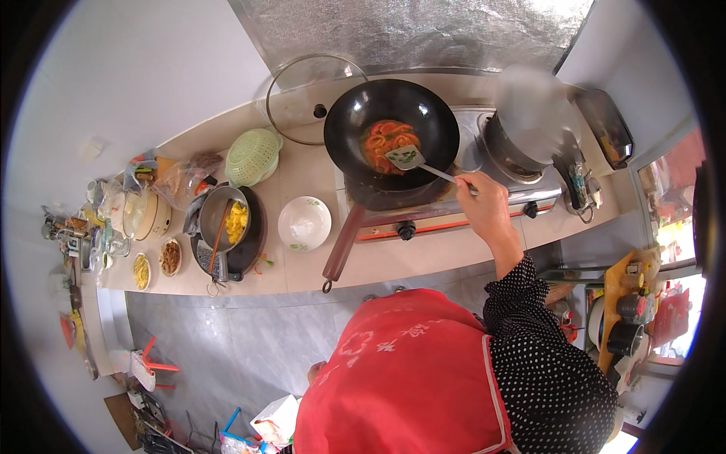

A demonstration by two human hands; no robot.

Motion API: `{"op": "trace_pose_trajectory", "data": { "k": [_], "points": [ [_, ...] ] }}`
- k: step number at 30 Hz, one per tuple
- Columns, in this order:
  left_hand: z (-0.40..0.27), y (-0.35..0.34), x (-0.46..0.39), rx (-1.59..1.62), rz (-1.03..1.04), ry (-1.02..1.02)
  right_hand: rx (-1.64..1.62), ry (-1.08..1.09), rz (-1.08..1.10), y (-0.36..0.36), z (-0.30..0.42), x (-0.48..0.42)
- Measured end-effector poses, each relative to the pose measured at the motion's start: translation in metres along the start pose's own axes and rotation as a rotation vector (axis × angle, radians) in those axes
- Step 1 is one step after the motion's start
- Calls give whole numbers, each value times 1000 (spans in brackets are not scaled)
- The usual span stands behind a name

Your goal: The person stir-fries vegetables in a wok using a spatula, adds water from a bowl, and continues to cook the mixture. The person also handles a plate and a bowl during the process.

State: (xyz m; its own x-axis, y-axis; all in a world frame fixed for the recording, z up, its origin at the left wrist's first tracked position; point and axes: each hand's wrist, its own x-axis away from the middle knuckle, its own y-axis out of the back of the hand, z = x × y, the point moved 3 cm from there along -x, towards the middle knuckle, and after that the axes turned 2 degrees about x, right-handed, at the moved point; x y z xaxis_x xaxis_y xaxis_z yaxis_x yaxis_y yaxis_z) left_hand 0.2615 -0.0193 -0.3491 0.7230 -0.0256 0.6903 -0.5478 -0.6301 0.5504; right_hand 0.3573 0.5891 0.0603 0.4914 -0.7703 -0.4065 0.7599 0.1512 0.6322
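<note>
My right hand (484, 205) grips the handle of a metal spatula (435, 171). Its flat head rests among red tomato pieces (390, 139) in the black wok (351, 122), with green bits showing at the head. The wok sits over the left burner of a gas stove (454, 218), its brown handle (345, 241) pointing toward me past the counter edge. Low beside my red apron, only a little of my left hand (316, 371) shows; whether it holds anything is hidden. Left of the stove stands a white bowl (304, 223) with a green leaf pattern.
A small pan (211, 210) with yellow scrambled egg and chopsticks sits on a dark pan. Behind stand a green colander (253, 156) and glass lid (319, 136). Food dishes (170, 256) lie farther left. A pot (505, 142) stands on the right burner under a pale blur.
</note>
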Motion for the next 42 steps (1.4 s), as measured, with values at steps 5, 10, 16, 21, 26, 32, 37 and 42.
{"op": "trace_pose_trajectory", "data": {
  "k": [5,10,16,21,26,32,37,42],
  "points": [
    [9,-9,3,-9,-32,-10,-36,-21,22,3,-4,-3],
    [9,-10,7,-17,-42,-22,-17,61,-32,0,-19,-1],
    [15,-13,10,-25,-54,-41,-40,21,-70,4,-25,-2],
    [20,-17,8,9,-54,-33,-46,70,-127,11,-27,-5],
    [18,-20,11,53,-61,-17,-28,59,-117,13,-28,-2],
    [6,-13,16,20,-49,-12,-49,12,-111,16,-31,3],
    [5,-13,21,69,-42,5,-75,11,-70,18,-32,2],
    [28,-26,13,141,-76,-6,21,179,46,37,-16,-21]
  ]
}}
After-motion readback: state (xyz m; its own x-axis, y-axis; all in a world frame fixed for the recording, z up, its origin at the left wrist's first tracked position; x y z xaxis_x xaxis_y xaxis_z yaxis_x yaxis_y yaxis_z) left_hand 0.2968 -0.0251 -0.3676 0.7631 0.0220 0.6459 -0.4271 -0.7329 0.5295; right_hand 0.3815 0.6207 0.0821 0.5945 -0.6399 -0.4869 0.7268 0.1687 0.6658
